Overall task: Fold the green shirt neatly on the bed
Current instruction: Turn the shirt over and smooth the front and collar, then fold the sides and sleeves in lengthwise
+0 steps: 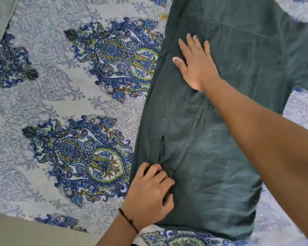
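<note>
Lying flat on the bed sheet (60,86), in the right half of frame, is the green shirt (220,166): dull dark-green woven cloth, soft, lightly creased, w/ stitched seams. A long sleeve-like panel (176,132) is folded in over the body along its left side. Sheet is pale w/ grey scrollwork & big blue-green paisley motifs.

Right hand (196,66) lies palm-down on the upper shirt, fingers straight & spread, gripping nothing. Left hand (149,192) sits at the shirt's lower-left edge, fingers curled, pinching a bunch of fabric by the panel's end. Thin dark thread band (128,219) on the left wrist.

Pale green cloth (0,18) in the top-left corner is cut off by the frame. Beige strip (25,233) bottom left, can't tell what it is. Right forearm covers part of the shirt's right side. Shirt's top is out of frame, & a sleeve (306,68) runs off the right edge.
</note>
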